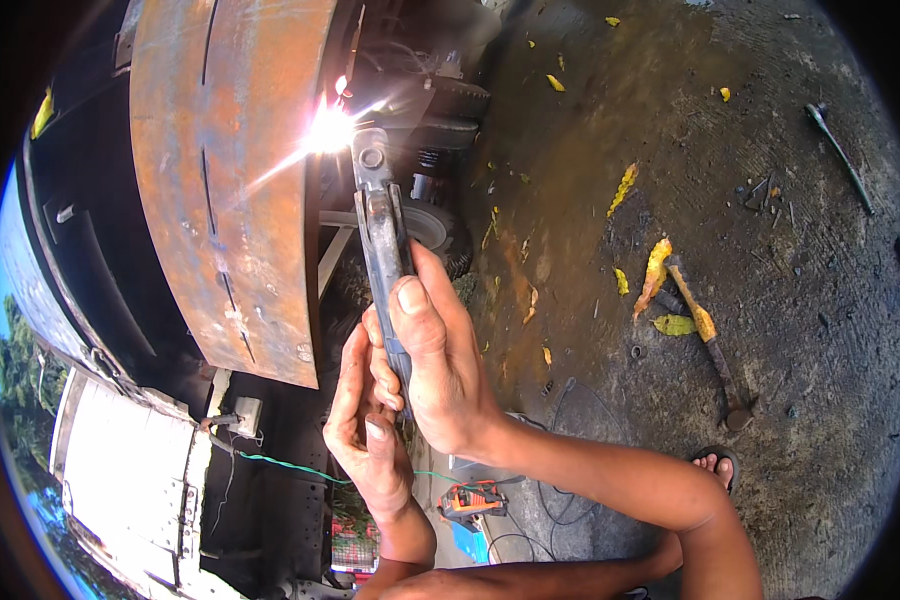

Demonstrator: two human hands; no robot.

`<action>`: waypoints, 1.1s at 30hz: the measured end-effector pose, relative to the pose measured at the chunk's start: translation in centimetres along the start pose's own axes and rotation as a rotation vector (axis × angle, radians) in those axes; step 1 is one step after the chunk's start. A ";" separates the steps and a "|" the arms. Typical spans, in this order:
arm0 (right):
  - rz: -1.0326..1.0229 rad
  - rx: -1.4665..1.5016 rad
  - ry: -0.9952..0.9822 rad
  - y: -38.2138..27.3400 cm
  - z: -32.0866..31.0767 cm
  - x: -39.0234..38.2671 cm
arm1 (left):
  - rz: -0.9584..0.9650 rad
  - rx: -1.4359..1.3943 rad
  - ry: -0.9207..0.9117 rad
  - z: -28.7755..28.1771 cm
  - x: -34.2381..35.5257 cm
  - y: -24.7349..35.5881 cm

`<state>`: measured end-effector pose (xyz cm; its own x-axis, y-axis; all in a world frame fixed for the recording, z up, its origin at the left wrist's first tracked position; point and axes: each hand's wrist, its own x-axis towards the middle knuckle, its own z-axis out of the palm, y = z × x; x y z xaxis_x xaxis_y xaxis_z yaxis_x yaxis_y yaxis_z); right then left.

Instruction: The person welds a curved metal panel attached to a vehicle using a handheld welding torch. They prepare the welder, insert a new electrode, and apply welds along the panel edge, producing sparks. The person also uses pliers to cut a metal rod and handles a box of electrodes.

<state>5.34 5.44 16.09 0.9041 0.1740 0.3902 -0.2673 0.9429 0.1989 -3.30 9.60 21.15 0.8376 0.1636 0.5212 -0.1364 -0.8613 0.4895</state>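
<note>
My right hand (438, 375) is wrapped round a dark, worn welding electrode holder (382, 235), thumb along its side, jaws pointing up. At its head a bright welding arc (330, 130) glares against the right edge of a rusty curved steel plate (225, 200). The glare hides the electrode and the spot it touches. Just left of the handle, my left hand (370, 430) is held up with fingers stretched and thumb apart. Its fingers rest against or close beside the right hand's curled fingers; exact contact cannot be made out.
A hammer (712, 345) lies on the wet concrete (590, 150) among yellow leaves, and a ratchet wrench (842, 160) lies farther right. Below my hands stand an orange-and-black machine (470, 503) and loose cables (560, 510). A green wire (295, 467) crosses behind my left hand.
</note>
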 end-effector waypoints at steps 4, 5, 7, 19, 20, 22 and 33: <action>0.018 0.006 0.031 -0.2 0.3 -0.3 | 0.001 0.023 0.096 0.6 0.0 0.1; 0.029 0.010 0.024 -0.3 0.2 -0.2 | -0.014 0.030 0.077 0.3 0.0 0.1; 0.066 -0.001 0.019 -0.6 0.3 -0.4 | -0.030 0.008 -0.010 0.1 -0.1 0.5; 0.023 -0.013 0.029 -0.7 0.2 0.0 | 0.003 0.044 -0.037 -0.2 -0.1 0.0; 0.042 0.050 0.043 -0.6 0.2 -0.3 | -0.010 0.064 -0.056 -0.5 -0.1 -0.3; 0.030 0.146 0.108 -0.4 0.0 -0.5 | -0.007 0.076 -0.068 0.2 0.2 -0.4; 0.040 0.040 0.004 -0.4 0.3 -0.9 | 0.021 -0.005 -0.043 -0.2 -0.2 -0.3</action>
<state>4.55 4.87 15.94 0.8939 0.2127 0.3946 -0.3163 0.9231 0.2189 -3.51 9.92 21.04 0.8563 0.1249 0.5012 -0.1565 -0.8621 0.4821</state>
